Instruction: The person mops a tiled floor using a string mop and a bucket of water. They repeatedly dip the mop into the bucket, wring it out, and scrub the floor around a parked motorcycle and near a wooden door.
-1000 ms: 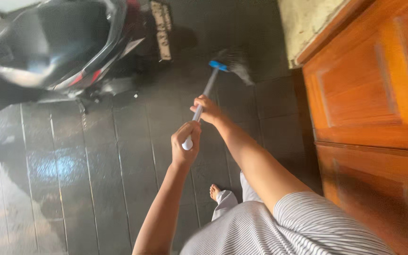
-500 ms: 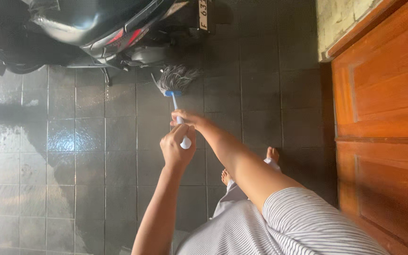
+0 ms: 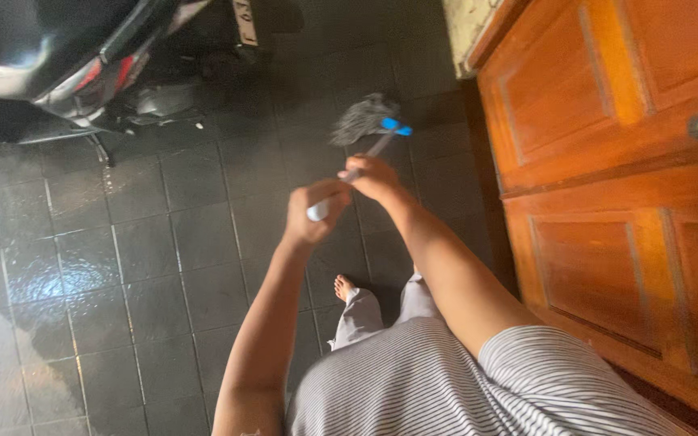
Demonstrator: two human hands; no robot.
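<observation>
— What are the hands doing?
— The left hand (image 3: 310, 211) is wrapped round the top end of the mop (image 3: 363, 121); the right hand (image 3: 373, 175) is closed on the handle just below.
— And the mop head?
— On the wet dark floor (image 3: 163, 242), near the wooden door (image 3: 607, 161), apart from the scooter (image 3: 58, 56).

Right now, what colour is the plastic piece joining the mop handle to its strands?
Bright blue: the connector sits between the pale mop handle and the grey strands, seen in the head view.
</observation>
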